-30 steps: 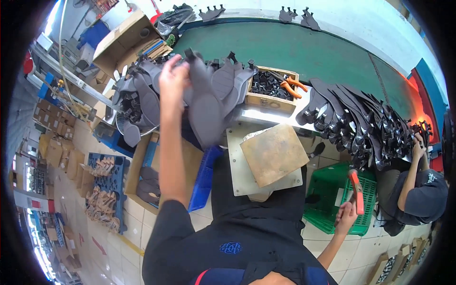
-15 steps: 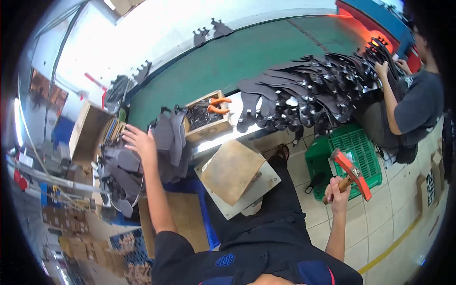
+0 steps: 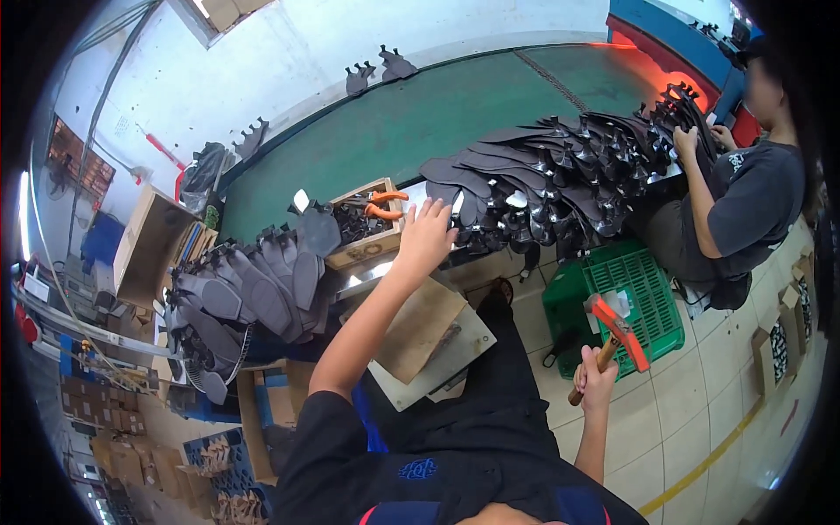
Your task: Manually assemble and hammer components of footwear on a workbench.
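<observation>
My left hand point(image 3: 427, 234) reaches over the near edge of the bench, its fingers outstretched and nothing seen in them. Its fingertips are at the left end of a long pile of dark shoe soles with heels point(image 3: 512, 166); whether they touch one I cannot tell. Off to the right, my right hand point(image 3: 595, 380) grips the wooden handle of a hammer with an orange-red head point(image 3: 618, 332). Below my left forearm lies a brown pad point(image 3: 429, 328) on a pale metal plate point(image 3: 477, 341). More dark soles point(image 3: 254, 284) lean in an overlapping row at the left.
A wooden box point(image 3: 363, 252) holds small dark pieces and an orange-handled tool point(image 3: 383, 206). Behind runs a green belt point(image 3: 350, 153). A green crate point(image 3: 643, 289) stands on the tiled floor. At the right, another person point(image 3: 752, 192) handles soles. An open cardboard box point(image 3: 144, 236) sits left.
My left hand has moved right, from the left-hand soles to the pile's left end. The left row of soles now lies more fanned out. The hammer remains in my right hand.
</observation>
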`<state>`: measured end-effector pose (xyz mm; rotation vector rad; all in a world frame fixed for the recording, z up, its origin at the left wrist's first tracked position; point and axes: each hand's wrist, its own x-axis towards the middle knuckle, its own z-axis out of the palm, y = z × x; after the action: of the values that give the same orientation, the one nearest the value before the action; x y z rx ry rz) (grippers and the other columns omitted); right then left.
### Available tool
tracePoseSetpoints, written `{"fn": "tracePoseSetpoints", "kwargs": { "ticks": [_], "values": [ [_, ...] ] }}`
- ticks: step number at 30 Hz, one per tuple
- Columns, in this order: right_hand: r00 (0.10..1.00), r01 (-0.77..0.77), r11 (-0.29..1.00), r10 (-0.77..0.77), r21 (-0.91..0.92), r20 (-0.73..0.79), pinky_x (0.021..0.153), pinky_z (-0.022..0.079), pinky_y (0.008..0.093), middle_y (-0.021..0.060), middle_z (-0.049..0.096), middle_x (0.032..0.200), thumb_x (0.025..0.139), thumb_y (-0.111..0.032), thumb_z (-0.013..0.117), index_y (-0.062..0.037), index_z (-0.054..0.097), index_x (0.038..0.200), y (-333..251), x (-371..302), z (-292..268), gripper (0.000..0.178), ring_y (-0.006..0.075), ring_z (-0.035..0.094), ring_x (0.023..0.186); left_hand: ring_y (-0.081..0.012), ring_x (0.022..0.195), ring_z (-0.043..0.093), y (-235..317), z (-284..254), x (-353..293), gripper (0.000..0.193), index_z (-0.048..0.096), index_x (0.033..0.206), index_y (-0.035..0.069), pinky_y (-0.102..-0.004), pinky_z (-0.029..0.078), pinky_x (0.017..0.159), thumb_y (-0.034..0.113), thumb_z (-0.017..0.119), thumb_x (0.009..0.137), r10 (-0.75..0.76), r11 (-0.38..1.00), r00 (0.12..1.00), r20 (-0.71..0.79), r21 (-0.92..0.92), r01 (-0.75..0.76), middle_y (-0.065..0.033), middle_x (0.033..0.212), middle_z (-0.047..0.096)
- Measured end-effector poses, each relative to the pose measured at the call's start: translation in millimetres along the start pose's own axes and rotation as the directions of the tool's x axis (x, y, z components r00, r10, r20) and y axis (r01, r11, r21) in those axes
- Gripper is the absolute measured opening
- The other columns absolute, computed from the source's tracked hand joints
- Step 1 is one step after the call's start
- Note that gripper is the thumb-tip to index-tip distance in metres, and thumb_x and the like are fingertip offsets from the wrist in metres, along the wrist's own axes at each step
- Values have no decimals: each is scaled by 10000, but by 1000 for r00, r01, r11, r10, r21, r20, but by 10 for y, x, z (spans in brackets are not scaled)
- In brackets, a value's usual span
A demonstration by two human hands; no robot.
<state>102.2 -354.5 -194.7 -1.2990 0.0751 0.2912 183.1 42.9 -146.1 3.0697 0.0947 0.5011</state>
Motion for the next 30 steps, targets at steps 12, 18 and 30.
{"fn": "tracePoseSetpoints", "kwargs": {
  "ticks": [12,18,30],
  "values": [
    [997,57,996,-61,65,54,331,248,236,-46,321,467,978,-194,618,-145,350,669,20,85,113,412,59,309,338,-330,984,654,-159,14,16,359,615,1139,58,-539,241,1142,264,704,860,-115,959,977,-179,-276,62,-166,980,694],
    [995,83,996,-81,-32,50,322,238,236,-43,312,479,989,-195,603,-142,356,660,37,46,184,415,60,290,331,-336,1438,327,-622,-530,-593,736,381,1469,39,-582,219,1156,229,703,835,-365,881,899,-243,220,418,-153,1522,392],
    [993,60,997,-64,40,98,295,223,237,-33,331,455,991,-191,595,-135,374,711,175,222,347,362,62,290,313,-318,1118,631,-1683,-1210,-1473,336,693,1027,61,-363,510,950,-107,536,783,-389,906,749,-536,-76,416,-142,1254,649]
  ]
}}
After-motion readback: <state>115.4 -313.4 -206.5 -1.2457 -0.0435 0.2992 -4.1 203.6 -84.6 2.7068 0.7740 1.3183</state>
